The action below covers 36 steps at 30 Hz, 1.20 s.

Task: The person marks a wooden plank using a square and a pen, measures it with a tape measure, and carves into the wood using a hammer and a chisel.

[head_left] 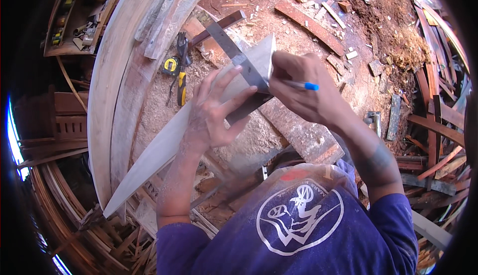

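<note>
Sawdust (255, 138) and offcuts (309, 28) litter the ground, scrap timber (440, 123) heaped at right. White lettering rings the round emblem on the purple shirt (368, 230). Left hand (211, 113), fingers spread, touches a try square's steel blade (228, 42) across a pale tapered board (162, 135); the right hand (309, 100) grips a blue-tipped pen (311, 86) near the board's wide end.

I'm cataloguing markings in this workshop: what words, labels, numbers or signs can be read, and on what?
Purple shirt: round white emblem with lettering; I won't copy its words.
Orange shirt mark: too unclear.
Yellow tape measure: dark label, too small to read.
Metal blade: any markings illegible.
</note>
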### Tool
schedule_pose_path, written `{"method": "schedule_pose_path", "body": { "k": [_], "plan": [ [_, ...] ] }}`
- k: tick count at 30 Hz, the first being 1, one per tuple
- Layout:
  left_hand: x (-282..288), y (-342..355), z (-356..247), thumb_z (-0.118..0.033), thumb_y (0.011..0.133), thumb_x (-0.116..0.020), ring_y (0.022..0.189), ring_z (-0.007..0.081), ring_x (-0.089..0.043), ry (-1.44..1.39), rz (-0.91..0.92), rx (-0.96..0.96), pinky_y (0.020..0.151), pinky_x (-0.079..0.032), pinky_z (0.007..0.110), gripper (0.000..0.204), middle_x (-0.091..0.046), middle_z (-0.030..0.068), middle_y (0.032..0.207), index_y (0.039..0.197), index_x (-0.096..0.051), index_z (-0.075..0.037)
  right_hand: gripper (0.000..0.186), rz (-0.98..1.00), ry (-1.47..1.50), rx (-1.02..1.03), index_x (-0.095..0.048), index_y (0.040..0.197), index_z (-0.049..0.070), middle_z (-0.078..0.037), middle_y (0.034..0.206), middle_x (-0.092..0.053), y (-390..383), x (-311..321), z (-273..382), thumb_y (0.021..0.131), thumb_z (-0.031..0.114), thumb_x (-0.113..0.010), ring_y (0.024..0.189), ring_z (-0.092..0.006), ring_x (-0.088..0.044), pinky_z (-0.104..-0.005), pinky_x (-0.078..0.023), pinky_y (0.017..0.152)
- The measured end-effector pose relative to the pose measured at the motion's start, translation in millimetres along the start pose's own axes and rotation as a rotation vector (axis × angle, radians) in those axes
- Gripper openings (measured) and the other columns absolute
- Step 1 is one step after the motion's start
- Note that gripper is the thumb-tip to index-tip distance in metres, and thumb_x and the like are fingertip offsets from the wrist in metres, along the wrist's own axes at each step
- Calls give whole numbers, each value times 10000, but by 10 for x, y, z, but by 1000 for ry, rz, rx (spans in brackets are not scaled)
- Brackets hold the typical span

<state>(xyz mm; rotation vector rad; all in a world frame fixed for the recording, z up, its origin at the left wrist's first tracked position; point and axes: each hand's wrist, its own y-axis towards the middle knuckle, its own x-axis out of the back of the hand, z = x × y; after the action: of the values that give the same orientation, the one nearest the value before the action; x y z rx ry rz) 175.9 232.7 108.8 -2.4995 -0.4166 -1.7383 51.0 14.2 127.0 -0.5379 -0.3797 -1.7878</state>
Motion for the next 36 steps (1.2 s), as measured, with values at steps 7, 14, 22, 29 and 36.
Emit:
{"method": "schedule_pose_path", "body": {
  "k": [7,14,22,29,36],
  "plan": [
    [19,16,-20,-191,691,-800,1364,459,-433,40,18,8,1149,-350,541,640,-468,132,1543,1321,-695,-228,151,-213,149,55,-621,859,-32,-172,755,-698,-27,2,-188,901,107,-666,691,-225,-700,-364,-538,656],
    [48,34,-59,-193,694,-786,1362,440,-435,12,-2,16,1149,-359,536,622,-477,119,1532,1309,-702,-227,185,-183,165,88,-623,919,-31,-186,786,-703,176,-247,-170,915,143,-686,749,-286,-730,-367,-537,667],
    [20,-8,-56,-194,709,-771,1355,432,-433,13,-4,34,1141,-368,545,596,-464,103,1539,1300,-708,-241,316,133,-123,-27,-633,926,-17,-258,722,-662,-143,80,-35,961,296,-613,697,-417,-692,-463,-542,656],
    [-146,133,-460,-97,751,-729,1332,436,-469,202,-119,76,1135,-379,554,537,-538,176,1365,1261,-563,-81,395,-87,321,-368,-637,977,-12,-33,728,-521,-167,111,-1013,1085,311,-437,651,-144,-468,-349,-419,589],
    [-108,-738,-846,11,922,-530,802,257,-636,-178,-420,496,691,-489,379,251,-583,183,924,1165,-468,4,677,45,169,-306,-695,1038,-48,-141,804,-654,685,-98,-695,1003,607,-529,741,-231,-648,-355,-520,690]
  ]
}}
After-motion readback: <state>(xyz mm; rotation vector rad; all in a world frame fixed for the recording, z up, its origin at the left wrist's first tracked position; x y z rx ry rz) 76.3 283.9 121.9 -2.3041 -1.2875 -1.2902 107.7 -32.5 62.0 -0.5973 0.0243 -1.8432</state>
